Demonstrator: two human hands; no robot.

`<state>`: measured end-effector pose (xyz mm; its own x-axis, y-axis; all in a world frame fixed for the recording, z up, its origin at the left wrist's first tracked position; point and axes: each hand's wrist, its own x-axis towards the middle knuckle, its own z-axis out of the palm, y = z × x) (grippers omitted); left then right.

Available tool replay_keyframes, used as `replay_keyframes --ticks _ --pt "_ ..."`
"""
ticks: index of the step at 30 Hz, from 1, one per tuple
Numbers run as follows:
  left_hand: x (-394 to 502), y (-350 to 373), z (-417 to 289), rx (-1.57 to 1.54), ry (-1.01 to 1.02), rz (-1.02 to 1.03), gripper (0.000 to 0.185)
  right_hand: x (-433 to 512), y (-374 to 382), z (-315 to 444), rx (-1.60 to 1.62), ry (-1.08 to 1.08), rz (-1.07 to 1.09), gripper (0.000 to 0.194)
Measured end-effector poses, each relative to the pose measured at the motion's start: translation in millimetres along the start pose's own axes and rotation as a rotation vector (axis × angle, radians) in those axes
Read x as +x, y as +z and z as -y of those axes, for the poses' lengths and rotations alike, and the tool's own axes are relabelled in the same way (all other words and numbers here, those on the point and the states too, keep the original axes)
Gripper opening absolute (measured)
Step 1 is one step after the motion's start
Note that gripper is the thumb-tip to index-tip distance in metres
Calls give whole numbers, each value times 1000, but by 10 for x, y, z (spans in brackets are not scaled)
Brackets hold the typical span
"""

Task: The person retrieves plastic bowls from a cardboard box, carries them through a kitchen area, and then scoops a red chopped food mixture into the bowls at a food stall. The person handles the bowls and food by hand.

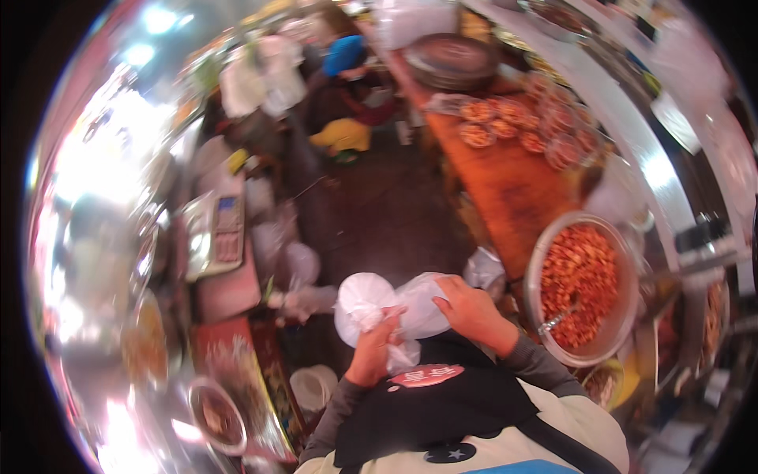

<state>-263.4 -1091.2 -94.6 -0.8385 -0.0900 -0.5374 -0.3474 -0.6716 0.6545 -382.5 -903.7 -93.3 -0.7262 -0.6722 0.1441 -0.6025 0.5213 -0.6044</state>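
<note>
In front of my apron are two bulging white plastic bags. My left hand [374, 351] grips the gathered, twisted neck of the left white plastic bag [353, 288], which looks round and full. Against it on the right lies the second white plastic bag [419, 305]; my right hand [477, 309] rests on its upper right side with the fingers curled over it. Whether the right fingers pinch the plastic is not plain. What the bags contain is hidden by the plastic.
At right, a large bowl of chopped red food [580, 284] holds a metal spoon [556, 320]. Beyond it, packed tubs [503, 121] stand on an orange-brown table [485, 189]. A weighing scale [216, 234] is at left. A person in a blue cap [344, 54] is farther ahead.
</note>
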Motion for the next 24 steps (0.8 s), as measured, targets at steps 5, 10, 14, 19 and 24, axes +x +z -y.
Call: replay_keyframes --ticks 5,10,14,19,24 --pt "748 340 -544 121 -101 109 19 315 -104 -157 -156 322 -102 54" --pt "1656 903 -797 213 -140 228 21 647 -364 -562 -232 557 -159 62" --pt "2322 1466 -840 262 -64 334 18 951 -795 -1085 -322 591 -259 66" --pt "2939 2053 -779 316 -78 318 18 1141 -1328 -1620 -404 619 -286 69" --pt "3550 2407 -587 411 -107 370 18 1197 -1448 -2158 -418 708 -245 70"
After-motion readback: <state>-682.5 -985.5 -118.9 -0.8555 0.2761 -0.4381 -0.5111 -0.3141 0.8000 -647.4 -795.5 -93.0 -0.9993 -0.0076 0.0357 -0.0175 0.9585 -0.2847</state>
